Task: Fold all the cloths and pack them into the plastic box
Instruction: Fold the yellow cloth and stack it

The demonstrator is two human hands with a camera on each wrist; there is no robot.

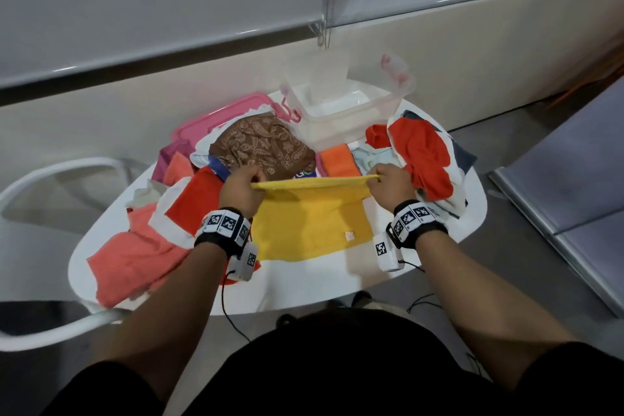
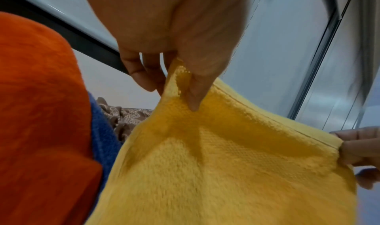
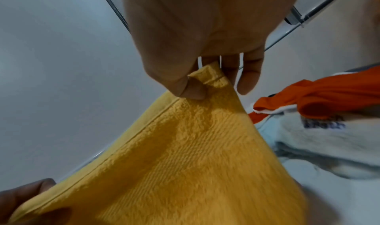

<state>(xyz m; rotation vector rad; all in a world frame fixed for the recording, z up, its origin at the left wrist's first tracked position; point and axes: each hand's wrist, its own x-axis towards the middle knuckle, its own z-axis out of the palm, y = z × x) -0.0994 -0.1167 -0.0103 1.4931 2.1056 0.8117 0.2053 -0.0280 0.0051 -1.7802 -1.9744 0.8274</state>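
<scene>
With both hands up over the tabletop [image 1: 337,275], I've got the yellow towel [image 1: 312,224] held by its two far corners. My left hand [image 1: 240,191] pinches the left corner, thumb and forefinger curled tight on the hem, and the left wrist view shows that thumb pressed flat into the terry while the other fingers [image 2: 135,69] curl loosely behind. My right hand [image 1: 391,186] pinches the opposite corner the same way; from the right wrist view the corner tip pokes up between thumb and forefinger. The top edge runs taut between the two hands, lifted off the surface, and the rest of the towel drapes down toward me with its near edge lying on the tabletop. A small white tag [image 1: 349,236] sits near the towel's right side.

Beyond the towel, the clear plastic box [image 1: 341,105] stands open at the far edge of the tabletop, well apart from my hands, with its pink lid [image 1: 216,120] lying to its left, partly under cloths. A brown paisley cloth [image 1: 260,145] is heaped just past my left hand. An orange-red cloth [image 1: 196,199] lies beside my left wrist, a coral one [image 1: 131,263] trails toward the near left edge, and a red cloth [image 1: 425,155] is bunched just right of my right hand.
</scene>
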